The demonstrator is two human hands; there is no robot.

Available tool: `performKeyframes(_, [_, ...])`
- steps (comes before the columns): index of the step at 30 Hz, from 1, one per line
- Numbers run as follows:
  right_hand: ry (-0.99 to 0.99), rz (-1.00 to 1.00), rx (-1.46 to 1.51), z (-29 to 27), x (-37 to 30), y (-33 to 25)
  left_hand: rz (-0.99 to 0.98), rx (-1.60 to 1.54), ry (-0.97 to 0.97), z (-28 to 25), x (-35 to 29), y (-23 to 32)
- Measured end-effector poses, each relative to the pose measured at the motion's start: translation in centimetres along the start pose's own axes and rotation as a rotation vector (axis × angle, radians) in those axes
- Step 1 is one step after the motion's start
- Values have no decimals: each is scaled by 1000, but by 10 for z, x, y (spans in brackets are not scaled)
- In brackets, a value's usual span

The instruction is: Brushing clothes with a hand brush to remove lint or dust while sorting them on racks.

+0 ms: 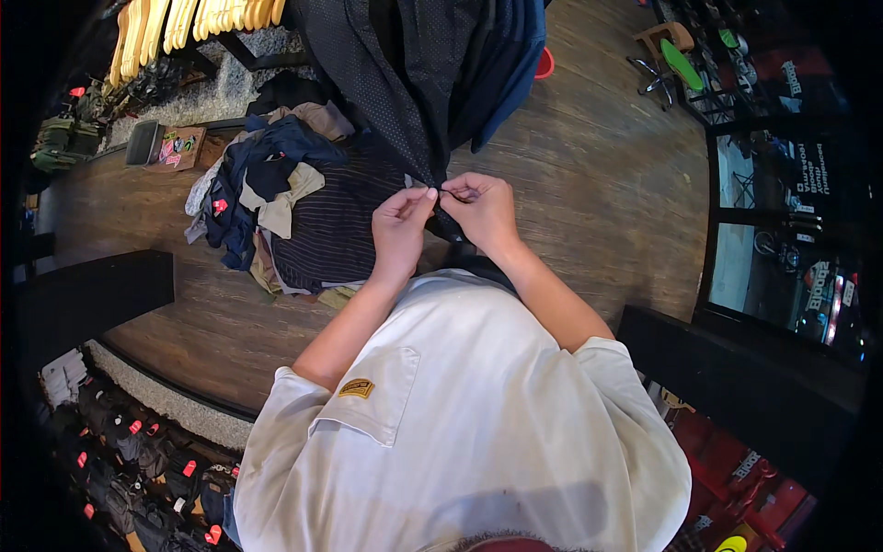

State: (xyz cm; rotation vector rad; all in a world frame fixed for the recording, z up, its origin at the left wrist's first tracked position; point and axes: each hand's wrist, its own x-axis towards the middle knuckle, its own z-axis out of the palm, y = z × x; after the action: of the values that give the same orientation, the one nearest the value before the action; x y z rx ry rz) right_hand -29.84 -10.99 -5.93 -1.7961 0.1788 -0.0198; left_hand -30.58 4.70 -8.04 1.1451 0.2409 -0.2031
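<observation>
A dark shirt with small light dots [391, 87] hangs in front of me, its front edges running down between my hands. My left hand [401, 225] pinches the shirt's edge near its lower part, thumb and fingertips together. Close beside it, my right hand [483, 210] pinches the same edge from the other side. The fingertips almost meet, and whatever small part lies between them, such as a button, is too small to make out. A navy garment [517, 69] hangs right behind the dotted shirt.
Left of the shirt lies a heap of folded and loose clothes [267, 175], with a dark striped garment [331, 216] nearest me. Wooden hangers [189, 23] line a rack at the upper left. A chair [664, 51] stands far right, near glass doors [759, 225]. Dark benches [101, 294] flank me.
</observation>
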Motion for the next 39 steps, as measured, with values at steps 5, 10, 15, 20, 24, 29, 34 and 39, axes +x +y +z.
performKeyframes(5, [107,-204,-150,2,-5,-10,-79,-94,15,5,5,2])
performKeyframes(10, [96,-318,-446,-7,-11,-19,-166,-72,-57,9,23,5])
performKeyframes(15, [220,-590,-530,-13,-9,-23,-202,-118,-65,22,26,9])
performKeyframes(20, [272,-650,-581,-20,-9,-27,-196,-254,-92,38,22,22])
performKeyframes(24, [278,-753,-565,-28,-12,-28,-265,-298,-132,49,17,37])
performKeyframes(29, [365,-787,-483,-27,-10,-29,-213,-280,-168,48,23,33])
performKeyframes(34, [223,-188,199,-28,-8,-28,-69,-165,-196,44,21,36])
performKeyframes(39, [80,131,319,-20,23,-19,24,-39,-261,26,18,26])
